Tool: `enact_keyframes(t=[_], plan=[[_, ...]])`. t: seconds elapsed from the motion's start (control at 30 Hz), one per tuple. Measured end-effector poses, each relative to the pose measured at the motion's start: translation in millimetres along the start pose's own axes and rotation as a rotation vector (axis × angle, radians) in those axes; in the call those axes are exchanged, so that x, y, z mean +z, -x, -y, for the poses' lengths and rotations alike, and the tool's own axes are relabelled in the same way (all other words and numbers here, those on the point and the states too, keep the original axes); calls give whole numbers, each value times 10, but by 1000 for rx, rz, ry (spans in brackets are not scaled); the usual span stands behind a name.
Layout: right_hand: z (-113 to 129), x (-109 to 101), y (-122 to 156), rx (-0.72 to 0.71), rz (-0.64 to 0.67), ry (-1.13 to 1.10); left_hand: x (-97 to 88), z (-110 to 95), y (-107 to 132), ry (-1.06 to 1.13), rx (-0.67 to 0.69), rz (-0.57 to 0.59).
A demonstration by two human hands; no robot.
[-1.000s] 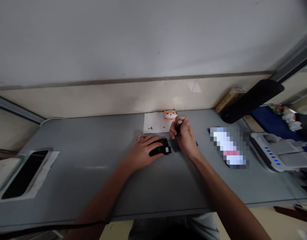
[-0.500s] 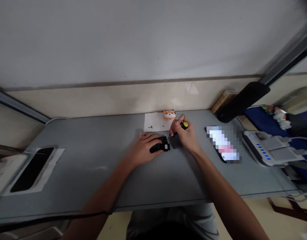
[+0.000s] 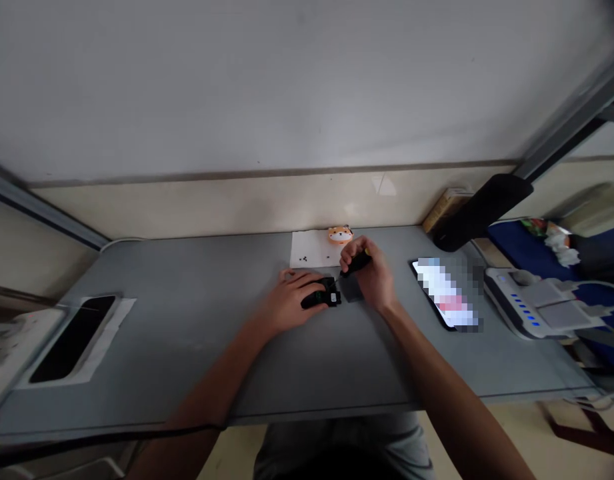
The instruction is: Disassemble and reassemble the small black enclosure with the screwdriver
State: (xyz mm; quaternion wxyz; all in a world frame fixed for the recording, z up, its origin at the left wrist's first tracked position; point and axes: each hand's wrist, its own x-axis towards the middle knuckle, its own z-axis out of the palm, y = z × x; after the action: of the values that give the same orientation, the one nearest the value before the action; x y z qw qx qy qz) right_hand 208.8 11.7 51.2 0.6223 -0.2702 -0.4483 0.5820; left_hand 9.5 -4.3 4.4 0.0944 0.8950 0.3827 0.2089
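My left hand [image 3: 289, 297] lies over a small black device [image 3: 323, 295] on the grey table [image 3: 187, 320], its fingers curled round the device's left end. My right hand [image 3: 371, 273] is closed round a small screwdriver [image 3: 355, 263] with a black and yellow handle. The tool slants down to the left, and its thin tip meets the right end of the black device. A dark flat part [image 3: 353, 288] lies just under my right hand.
A white paper [image 3: 309, 249] with several tiny dark screws and an orange animal figure [image 3: 340, 235] lie beyond the hands. A lit phone [image 3: 444, 293] and a white machine with blue lights [image 3: 531, 303] are on the right. A black phone [image 3: 71, 337] rests far left.
The screwdriver has tilted down, so its tip now sits at the black device. My left hand stays on the device. The view has shifted slightly.
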Motion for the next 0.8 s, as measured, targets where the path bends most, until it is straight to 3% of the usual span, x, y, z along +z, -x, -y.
enact_keyframes(t=[0.27,0.57,0.8], plan=[[-32,-129,26,-118,-41,325,-1,-2,17,9,4,-7],[-32,-175,41,-185,66,355,17,24,14,10,6,0],[-8,-71,53,-89,96,288,-24,-10,14,26,13,9]])
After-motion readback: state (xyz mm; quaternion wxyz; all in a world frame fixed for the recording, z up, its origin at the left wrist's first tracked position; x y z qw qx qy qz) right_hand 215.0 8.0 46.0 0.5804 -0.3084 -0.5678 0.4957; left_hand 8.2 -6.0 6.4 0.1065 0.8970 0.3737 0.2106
